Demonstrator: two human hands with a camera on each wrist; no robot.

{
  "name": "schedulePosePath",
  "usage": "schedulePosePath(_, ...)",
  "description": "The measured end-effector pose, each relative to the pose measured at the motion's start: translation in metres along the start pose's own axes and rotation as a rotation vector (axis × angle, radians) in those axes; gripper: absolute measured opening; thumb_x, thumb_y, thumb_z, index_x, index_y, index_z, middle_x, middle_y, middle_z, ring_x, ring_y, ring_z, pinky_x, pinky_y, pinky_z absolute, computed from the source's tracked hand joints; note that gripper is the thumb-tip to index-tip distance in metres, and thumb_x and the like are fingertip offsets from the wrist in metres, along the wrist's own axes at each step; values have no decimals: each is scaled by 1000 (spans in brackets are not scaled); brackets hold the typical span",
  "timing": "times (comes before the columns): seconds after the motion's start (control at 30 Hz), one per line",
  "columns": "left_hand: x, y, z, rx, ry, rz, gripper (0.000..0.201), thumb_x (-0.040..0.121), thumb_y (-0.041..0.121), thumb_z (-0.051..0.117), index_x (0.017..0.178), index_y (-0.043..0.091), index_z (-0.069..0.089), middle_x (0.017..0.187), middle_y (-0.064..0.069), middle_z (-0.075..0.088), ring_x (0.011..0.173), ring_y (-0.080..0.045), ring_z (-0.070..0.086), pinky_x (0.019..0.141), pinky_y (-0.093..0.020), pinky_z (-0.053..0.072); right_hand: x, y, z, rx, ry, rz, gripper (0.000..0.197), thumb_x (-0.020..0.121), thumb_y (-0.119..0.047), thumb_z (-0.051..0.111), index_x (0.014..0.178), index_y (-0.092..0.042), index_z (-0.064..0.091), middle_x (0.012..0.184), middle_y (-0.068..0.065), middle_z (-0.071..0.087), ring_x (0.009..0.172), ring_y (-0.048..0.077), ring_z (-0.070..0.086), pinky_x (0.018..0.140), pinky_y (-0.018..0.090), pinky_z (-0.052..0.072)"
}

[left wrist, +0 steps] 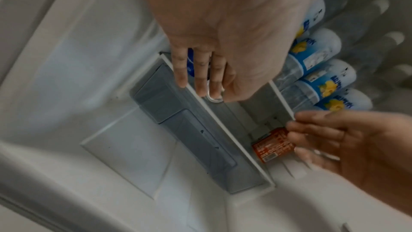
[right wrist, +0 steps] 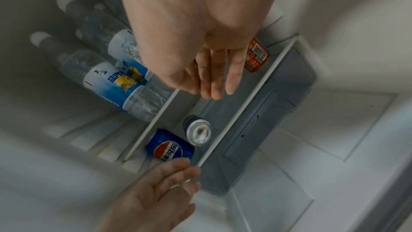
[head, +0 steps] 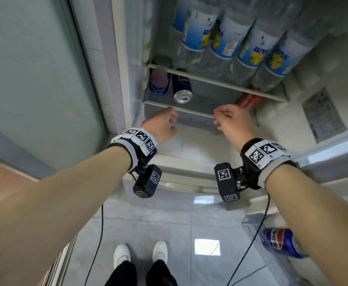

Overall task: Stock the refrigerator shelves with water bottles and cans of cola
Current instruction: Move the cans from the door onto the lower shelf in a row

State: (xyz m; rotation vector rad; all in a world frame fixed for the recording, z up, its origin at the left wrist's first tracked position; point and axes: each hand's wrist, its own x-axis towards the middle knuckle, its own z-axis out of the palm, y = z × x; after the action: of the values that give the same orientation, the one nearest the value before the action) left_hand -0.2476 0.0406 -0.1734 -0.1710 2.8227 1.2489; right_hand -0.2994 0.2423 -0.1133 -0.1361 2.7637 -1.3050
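Several clear water bottles (head: 226, 38) with blue labels lie side by side on the fridge's upper shelf. Below, on the glass shelf (head: 189, 112), one blue cola can (right wrist: 170, 145) lies at the left end, and a second can (head: 182, 87) shows its silver top. At the right end sits a red can (head: 249, 100). My left hand (head: 174, 122) hovers at the shelf's front edge near the blue cans, fingers relaxed and holding nothing. My right hand (head: 217, 120) hangs in front of the red can (right wrist: 256, 55), also holding nothing.
A grey drawer (right wrist: 267, 121) sits under the glass shelf. The fridge door stands open at the right, its bin holding another blue cola can (head: 282, 242). A frosted panel (head: 34, 79) rises on the left. Cables hang over the tiled floor (head: 169, 223).
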Motion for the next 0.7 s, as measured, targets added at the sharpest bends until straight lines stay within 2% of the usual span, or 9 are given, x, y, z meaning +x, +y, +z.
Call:
schedulePosePath(0.13, 4, -10, 12, 133, 33, -11, 36, 90, 17, 57, 126, 16, 53, 127, 0, 58, 117, -19, 56, 97, -31, 44, 27, 4, 17, -16, -44, 28, 14, 81, -27, 58, 77, -21, 69, 90, 8, 74, 93, 29, 70, 90, 51, 56)
schedulePosePath(0.17, 5, -12, 14, 162, 46, -6, 37, 90, 17, 57, 126, 14, 52, 129, -2, 55, 118, -21, 54, 97, -33, 43, 35, 5, 23, -31, -62, 21, 18, 79, -27, 57, 82, -15, 70, 94, 12, 73, 94, 31, 69, 89, 46, 56)
schedulePosePath(0.23, 10, -17, 19, 214, 75, 9, 41, 87, 15, 57, 128, 10, 49, 134, -5, 48, 124, -25, 47, 100, -38, 43, 47, 1, 35, -105, -103, -38, 23, 85, -20, 56, 94, -4, 69, 98, 17, 70, 86, 29, 63, 73, 26, 49)
schedulePosePath(0.27, 12, -19, 22, 242, 85, 7, 47, 86, 14, 57, 132, 9, 46, 140, -6, 43, 129, -26, 43, 105, -39, 40, 54, 0, 41, -127, -108, -70, 24, 88, -16, 53, 96, 2, 67, 95, 20, 67, 80, 26, 58, 62, 25, 40)
schedulePosePath(0.33, 18, -24, 28, 315, 88, -7, 63, 87, 12, 56, 146, 9, 34, 154, -5, 28, 142, -25, 29, 115, -39, 28, 71, 0, 53, -124, -107, -102, 31, 87, -17, 51, 92, 12, 62, 90, 30, 62, 73, 28, 54, 58, 29, 38)
schedulePosePath(0.4, 24, -28, 34, 370, 94, -14, 74, 87, 12, 56, 153, 10, 22, 160, -4, 16, 148, -25, 15, 119, -37, 17, 87, 2, 64, -135, -98, -94, 28, 91, -26, 55, 89, 2, 62, 86, 21, 57, 75, 28, 52, 69, 27, 40)
schedulePosePath(0.47, 31, -34, 42, 440, 117, 10, 78, 85, 12, 57, 154, 11, 20, 160, -4, 16, 149, -26, 14, 121, -37, 12, 103, 5, 74, -129, -73, -63, 31, 91, -40, 57, 100, -11, 62, 93, 6, 55, 83, 20, 51, 76, 23, 34)
schedulePosePath(0.6, 39, -43, 54, 560, 219, 74, 75, 84, 16, 58, 151, 10, 27, 153, -6, 28, 144, -26, 23, 122, -40, 12, 123, 4, 93, -71, -44, -53, 52, 93, -46, 58, 130, -11, 52, 124, 9, 62, 111, 24, 59, 84, 23, 36)
schedulePosePath(0.7, 42, -50, 56, 593, 263, 82, 76, 85, 20, 58, 153, 10, 24, 153, -6, 27, 145, -26, 22, 123, -41, 10, 129, -1, 107, -100, -40, -89, 56, 92, -49, 60, 130, -9, 48, 130, 11, 61, 116, 28, 60, 81, 24, 38)
